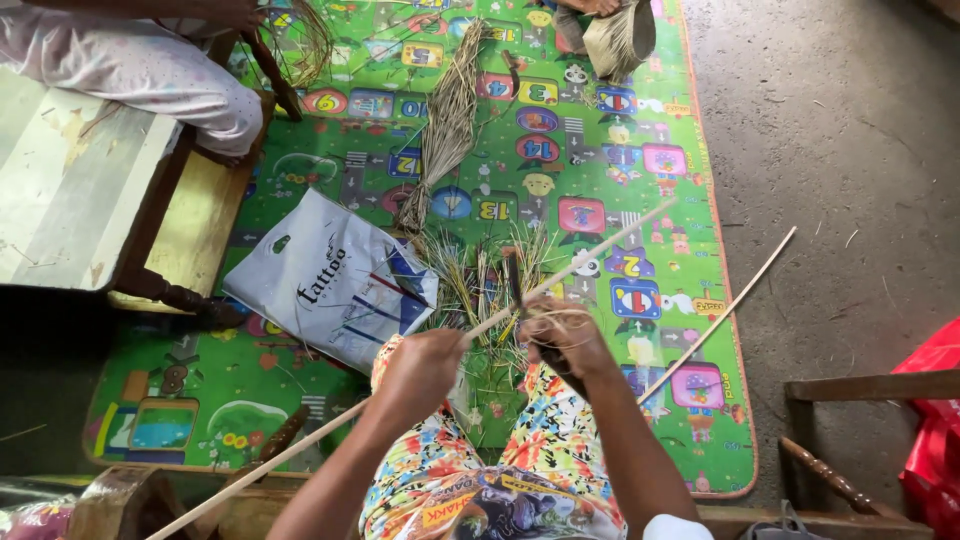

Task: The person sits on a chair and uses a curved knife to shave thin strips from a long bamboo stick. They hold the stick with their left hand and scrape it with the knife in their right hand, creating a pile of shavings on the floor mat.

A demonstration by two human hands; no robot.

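The fingers of the left hand [425,362] were curled shut around a long pale cane [560,275], gripping it near its middle; the cane ran on a diagonal from the lower left corner of the view, through the fist, up to the right over the mat. The fingers of the right hand [560,335] were closed on a small coil of pale straw fibre [553,315], which sat just beside the cane where the two hands nearly met. A dark narrow tool [514,278] rose from the right hand's grip; whether it was a blade could not be told. Both hands worked above the person's lap, which was covered by a bright flowered garment [545,450]. Just beyond the hands, loose green and straw-coloured trimmings [470,275] lay scattered on a green play mat [300,180] printed with coloured numbered panels. A second thin cane [725,312] lay to the right, crossing the mat's edge onto the grey concrete floor [830,150]. To the left of the trimmings rested a white plastic bag [320,270]. Farther up the mat lay a tied bundle of dry grass [448,130]. At upper left another person's leg in pale cloth [150,70] rested on a wooden bench [190,220]. A red bag [935,420] showed at the right edge.
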